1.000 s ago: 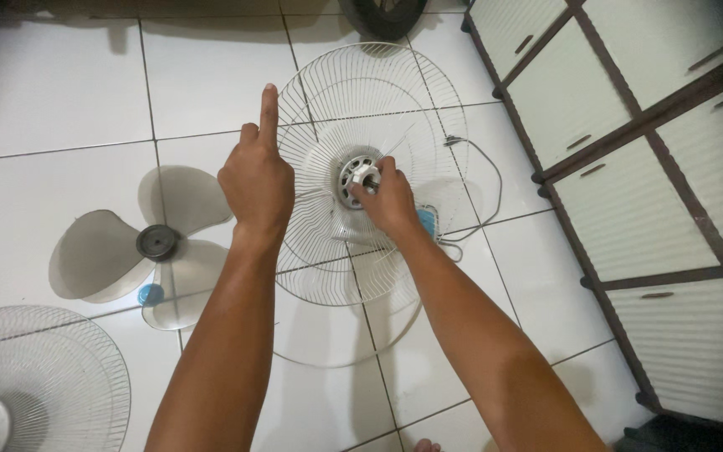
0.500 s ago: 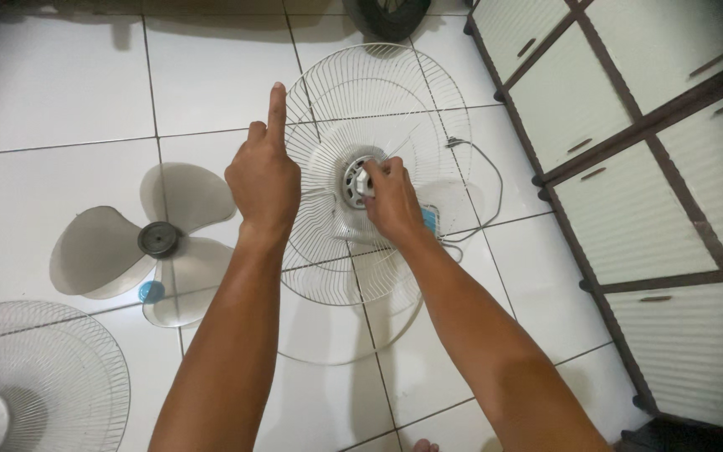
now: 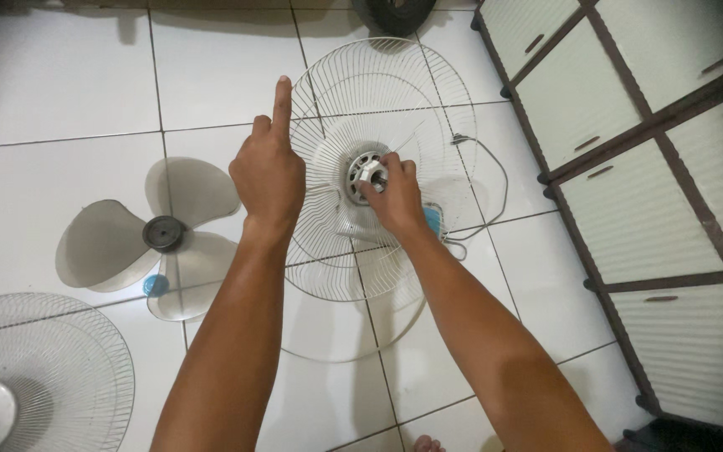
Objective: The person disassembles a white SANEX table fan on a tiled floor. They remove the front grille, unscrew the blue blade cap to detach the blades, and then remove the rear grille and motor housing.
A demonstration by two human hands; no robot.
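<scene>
Right hand [image 3: 391,192] pinching the hub nut [image 3: 370,173] at the rear grille [image 3: 378,109] centre; left hand [image 3: 268,167] bracing the rim, forefinger raised. Best turned squarely, grille held steady.

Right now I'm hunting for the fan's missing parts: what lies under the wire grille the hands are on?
Through the rear wire grille show white floor tiles, the fan's pale body and a grey cord. The right hand covers part of the hub, and a blue piece peeks out beside it.
</scene>
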